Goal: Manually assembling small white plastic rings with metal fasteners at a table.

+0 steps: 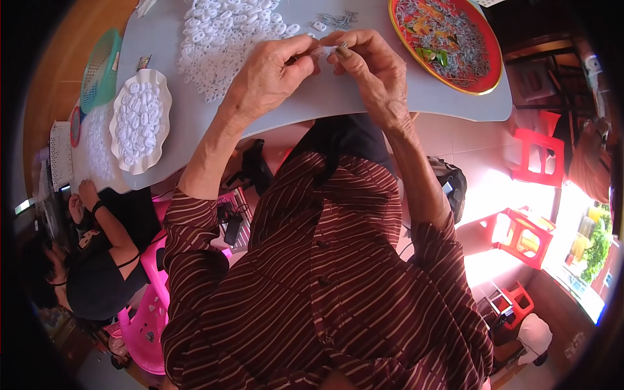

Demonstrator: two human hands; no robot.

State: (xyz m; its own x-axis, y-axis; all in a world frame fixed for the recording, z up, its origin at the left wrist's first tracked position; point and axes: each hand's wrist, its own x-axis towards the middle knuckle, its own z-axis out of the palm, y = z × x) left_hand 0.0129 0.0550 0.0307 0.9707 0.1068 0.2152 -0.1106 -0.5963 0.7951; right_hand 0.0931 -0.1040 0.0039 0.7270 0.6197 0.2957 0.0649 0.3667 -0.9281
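Over the table's near edge, my left hand (273, 73) and my right hand (372, 75) meet with fingertips pinched close together. Between the left fingertips shows a small whitish plastic piece (321, 51). The right thumb and forefinger are closed at its other side, around something too small to make out. Beyond the left hand spreads a big pile of white oval plastic pieces (221, 32). A few loose grey metal pieces (338, 19) lie just past my fingers. To the right, a round red tray (492, 68) with a yellow rim holds many similar thin metal pieces.
A scalloped white dish (167, 110) of white ovals sits on the grey table (260, 120) at left, near a green basket (97, 78). Another person (97, 260) works at far left beside a pink chair (153, 318). Red stools (539, 156) stand at right.
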